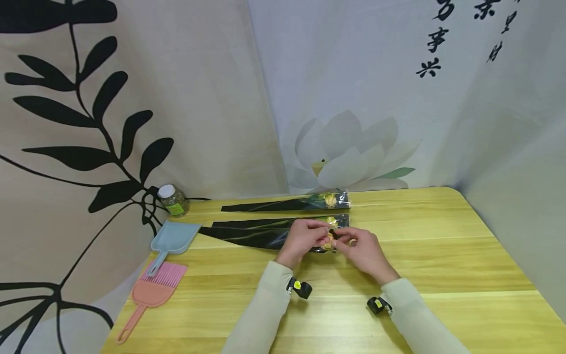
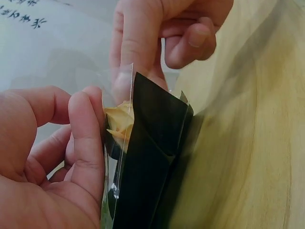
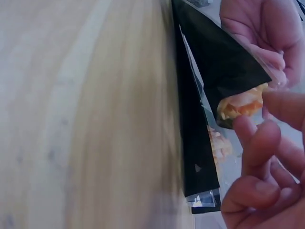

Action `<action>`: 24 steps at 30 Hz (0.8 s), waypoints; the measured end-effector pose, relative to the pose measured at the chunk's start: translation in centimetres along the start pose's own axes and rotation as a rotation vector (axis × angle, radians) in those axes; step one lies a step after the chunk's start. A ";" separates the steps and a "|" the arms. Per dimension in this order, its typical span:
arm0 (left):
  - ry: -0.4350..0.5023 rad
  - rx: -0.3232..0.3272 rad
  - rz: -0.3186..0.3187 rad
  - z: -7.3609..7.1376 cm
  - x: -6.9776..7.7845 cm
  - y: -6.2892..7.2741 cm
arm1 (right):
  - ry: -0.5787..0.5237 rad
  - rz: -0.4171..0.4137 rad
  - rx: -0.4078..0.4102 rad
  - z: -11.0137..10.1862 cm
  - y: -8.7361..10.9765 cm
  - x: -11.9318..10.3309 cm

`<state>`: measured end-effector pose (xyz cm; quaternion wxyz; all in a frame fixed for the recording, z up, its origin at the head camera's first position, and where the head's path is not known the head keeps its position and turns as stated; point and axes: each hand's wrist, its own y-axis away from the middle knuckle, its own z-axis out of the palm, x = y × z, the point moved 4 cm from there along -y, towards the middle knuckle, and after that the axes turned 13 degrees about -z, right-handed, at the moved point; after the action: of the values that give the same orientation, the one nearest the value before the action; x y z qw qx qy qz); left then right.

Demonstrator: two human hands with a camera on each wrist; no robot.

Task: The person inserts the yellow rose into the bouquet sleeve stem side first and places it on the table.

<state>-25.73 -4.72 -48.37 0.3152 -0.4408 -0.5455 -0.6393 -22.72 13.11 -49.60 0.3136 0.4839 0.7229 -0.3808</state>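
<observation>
In the head view, my left hand [image 1: 302, 240] and right hand [image 1: 365, 251] meet at the flower end of the nearest wrapped rose [image 1: 261, 239]. It lies in a long black and clear sleeve, and its yellow bloom [image 2: 119, 123] shows through clear film in the left wrist view. My left thumb and fingers pinch the film edge beside the bloom. Seen in the right wrist view, my right thumb and index finger pinch at the bloom inside the sleeve mouth. A second wrapped rose [image 1: 332, 221] lies just behind, partly covered. Farther back is a third wrapped rose [image 1: 283, 204].
A blue dustpan [image 1: 177, 238] lies at the table's left edge, its handle over a pink brush and dustpan [image 1: 152, 293]. Behind them stands a jar with a white lid [image 1: 174, 201]. A printed cloth hangs behind the wooden table [image 1: 442, 236].
</observation>
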 end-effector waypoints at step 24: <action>0.091 0.030 -0.020 2.7 -0.7 0.2 | -0.067 -0.036 -0.171 -0.1 0.5 1.8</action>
<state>-24.63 -2.19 -48.90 0.3396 -0.4011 -0.5446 -0.6536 -22.80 14.13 -51.14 0.3708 0.4292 0.7505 -0.3391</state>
